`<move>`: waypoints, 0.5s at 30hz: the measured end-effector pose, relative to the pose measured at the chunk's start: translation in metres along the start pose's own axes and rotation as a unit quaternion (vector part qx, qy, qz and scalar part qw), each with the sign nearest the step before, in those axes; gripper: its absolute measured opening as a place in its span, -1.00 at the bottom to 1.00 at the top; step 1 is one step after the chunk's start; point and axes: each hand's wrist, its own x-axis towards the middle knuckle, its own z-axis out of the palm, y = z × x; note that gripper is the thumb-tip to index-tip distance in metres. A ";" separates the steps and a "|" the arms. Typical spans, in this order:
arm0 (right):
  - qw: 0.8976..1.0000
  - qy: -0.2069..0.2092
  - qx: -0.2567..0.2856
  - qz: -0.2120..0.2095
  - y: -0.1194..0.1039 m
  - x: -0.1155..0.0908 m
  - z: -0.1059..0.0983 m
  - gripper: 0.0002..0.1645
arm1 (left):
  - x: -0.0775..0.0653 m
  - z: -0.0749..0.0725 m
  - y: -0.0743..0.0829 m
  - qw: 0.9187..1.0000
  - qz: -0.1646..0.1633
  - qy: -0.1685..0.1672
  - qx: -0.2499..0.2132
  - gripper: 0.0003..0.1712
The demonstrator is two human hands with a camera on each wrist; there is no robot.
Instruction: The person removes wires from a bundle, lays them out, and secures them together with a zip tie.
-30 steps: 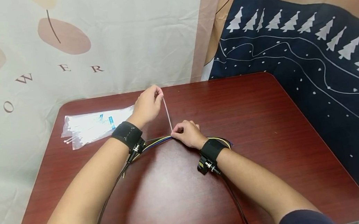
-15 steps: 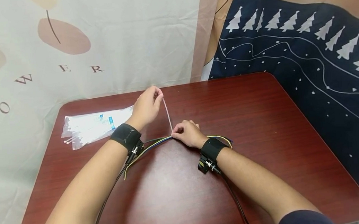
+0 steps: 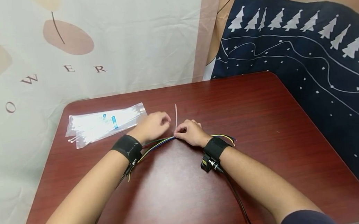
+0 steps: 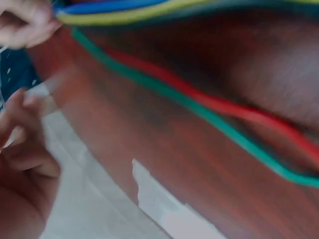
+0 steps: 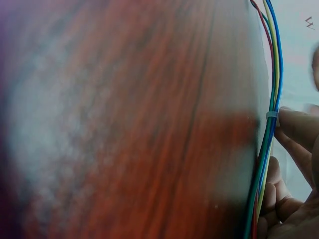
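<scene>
A bundle of thin colored wires [image 3: 158, 144] arcs above the table, with blue, yellow, green and red strands. A white cable tie [image 5: 271, 115] circles it, and its tail [image 3: 176, 115] stands upright. My right hand [image 3: 191, 133] pinches the bundle at the tie, its thumb beside the loop in the right wrist view. To the left of the tail hovers my left hand [image 3: 153, 126], apart from it, fingers loosely bent around nothing. The left wrist view shows a green wire [image 4: 199, 113] and a red wire [image 4: 219, 105] spreading away from the bundle.
Clear plastic bags of white cable ties [image 3: 97, 126] lie at the back left of the red-brown table [image 3: 261, 113], several tie ends poking out. Printed cloths [image 3: 149, 37] hang behind it. Black cables [image 3: 236, 194] run from both wrist cameras.
My left hand has let go of the tie's tail and dropped down toward the wires. The tail now stands free. My right hand keeps its hold in nearly the same spot.
</scene>
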 end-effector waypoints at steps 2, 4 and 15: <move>1.000 0.004 0.001 -0.003 0.001 0.000 0.000 -0.89 | 0.005 0.017 -0.011 0.998 0.018 -0.043 0.034 -0.69; 1.000 0.013 0.003 -0.015 0.005 0.001 0.002 -0.88 | 0.009 0.032 -0.020 0.996 0.020 -0.066 0.052 -0.73; 0.998 -0.019 0.040 -0.054 0.005 0.001 -0.009 -0.90 | -0.007 0.016 0.017 0.994 0.025 -0.082 0.069 -0.86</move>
